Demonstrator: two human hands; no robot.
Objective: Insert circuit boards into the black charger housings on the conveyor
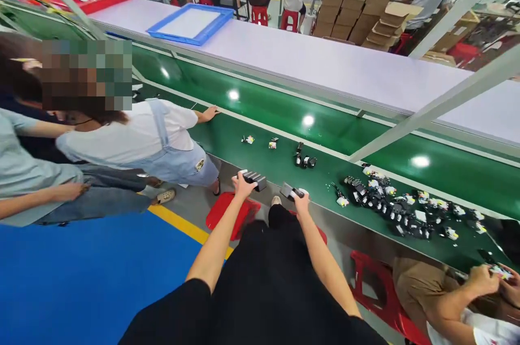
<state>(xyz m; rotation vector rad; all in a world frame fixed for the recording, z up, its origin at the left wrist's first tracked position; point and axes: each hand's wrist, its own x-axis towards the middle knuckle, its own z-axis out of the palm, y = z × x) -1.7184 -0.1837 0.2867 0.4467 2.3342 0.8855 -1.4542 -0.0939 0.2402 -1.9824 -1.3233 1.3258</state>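
The person's left hand [242, 187] is closed around a row of dark rectangular blocks [255, 179], fingers grasping its near end, at the near edge of the green conveyor surface [260, 106]. The right hand [301, 203] grips a single dark block [291, 191] with a light tip, fingers wrapped over it, also at the near edge and just beside the left-hand row. Farther out on the belt lie two small tagged parts [260, 142] and a little cluster of black parts [304, 160], well apart from both hands. To the right, a large heap of black parts with white labels [402, 207] spreads along the belt. A co-worker's hands [493, 280] at the lower right hold a small part near that heap. On the left, another person's hand [210, 113] rests on the belt edge. A red stool [233, 215] stands below the person's arms. Beyond the belt a pale surface carries a blue tray [190, 24], and stacked cardboard boxes [365, 6] stand behind.
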